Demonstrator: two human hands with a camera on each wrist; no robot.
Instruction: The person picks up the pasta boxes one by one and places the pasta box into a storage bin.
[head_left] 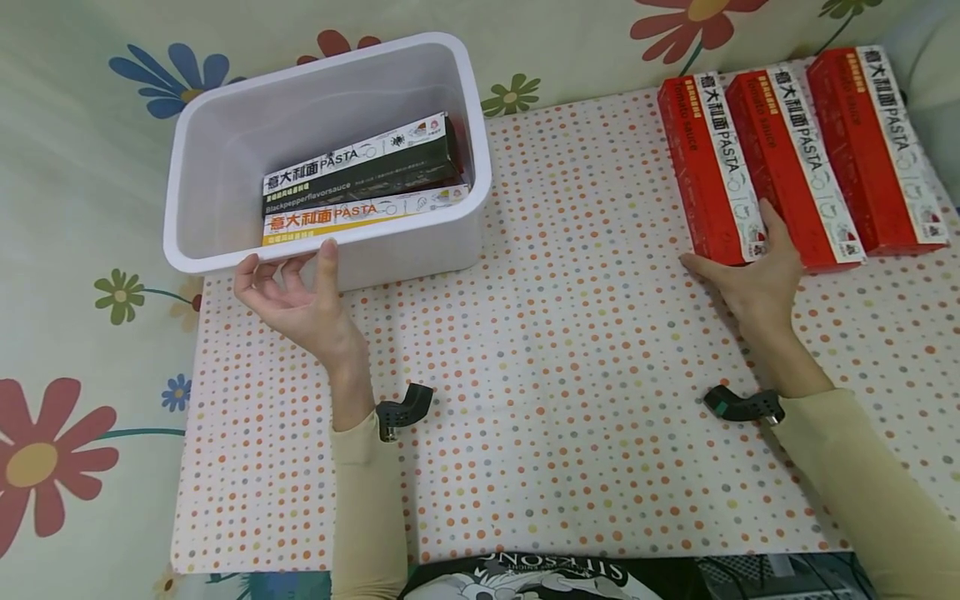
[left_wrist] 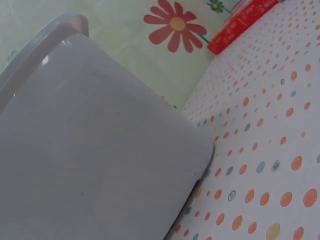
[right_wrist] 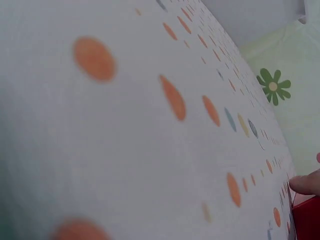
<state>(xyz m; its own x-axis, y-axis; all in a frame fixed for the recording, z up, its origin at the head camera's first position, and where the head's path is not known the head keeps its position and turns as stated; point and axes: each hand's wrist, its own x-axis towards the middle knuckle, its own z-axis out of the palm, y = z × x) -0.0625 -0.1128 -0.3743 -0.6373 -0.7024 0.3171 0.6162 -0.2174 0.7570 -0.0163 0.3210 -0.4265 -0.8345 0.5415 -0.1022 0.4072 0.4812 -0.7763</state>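
In the head view, a white bin sits at the upper left of the frame, and the left hand has its grip on the near rim, thumb against the edge and fingers bent below it. Inside the bin lie a black pepper pasta box and, just in front of it, an orange-lettered pasta box, both slanting up toward the right. At the upper right of the frame, three red tomato sauce pasta boxes lie side by side: the left red box, the middle red box and the right red box. The right hand spans the near end of the left red box, its grip holding it with the thumb at the left side and fingers at the right. All rest on a desk covered in a dotted cloth. The left wrist view shows mostly the bin's grey-looking wall; in the right wrist view, a fingertip and a red corner show at the lower right edge.
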